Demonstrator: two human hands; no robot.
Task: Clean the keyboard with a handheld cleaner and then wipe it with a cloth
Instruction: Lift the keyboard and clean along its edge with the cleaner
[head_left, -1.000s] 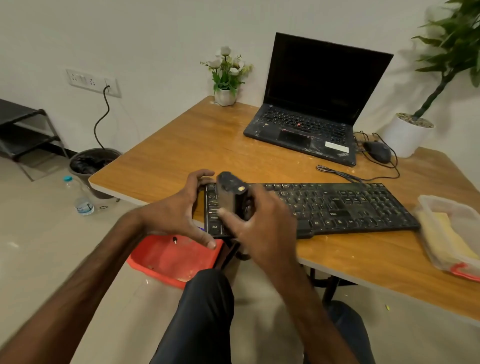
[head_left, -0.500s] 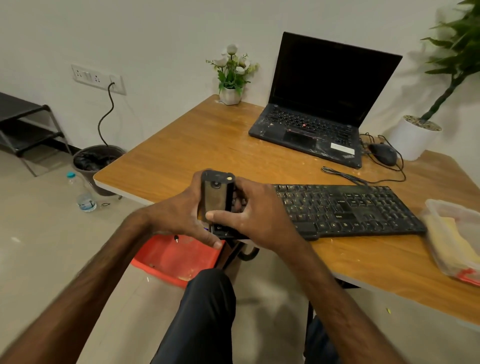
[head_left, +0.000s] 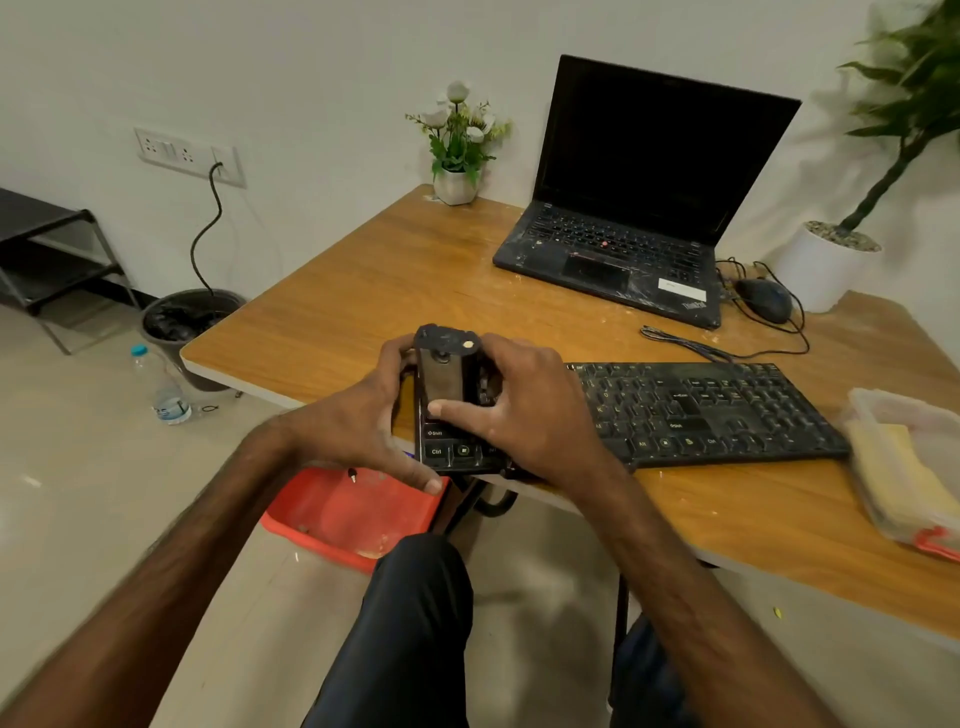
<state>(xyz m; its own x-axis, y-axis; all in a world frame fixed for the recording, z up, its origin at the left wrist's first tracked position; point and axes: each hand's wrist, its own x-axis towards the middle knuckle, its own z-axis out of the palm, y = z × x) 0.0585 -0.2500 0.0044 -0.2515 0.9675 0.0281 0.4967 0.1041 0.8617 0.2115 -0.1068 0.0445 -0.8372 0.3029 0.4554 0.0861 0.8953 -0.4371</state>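
Both hands on the handheld cleaner (head_left: 444, 371). My left hand (head_left: 358, 426) curls its fingers round the left side. My right hand (head_left: 524, 410) grips the right side, thumb pressed on the front face. Cleaner upright over the left end of the keyboard (head_left: 701, 410), which lies along the counter (head_left: 363, 291) near edge. Yellow cloth (head_left: 898, 467) sits in a clear tub (head_left: 883, 401), far right.

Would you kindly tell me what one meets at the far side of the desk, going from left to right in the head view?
Small flower pot → laptop → mouse → large white plant pot.
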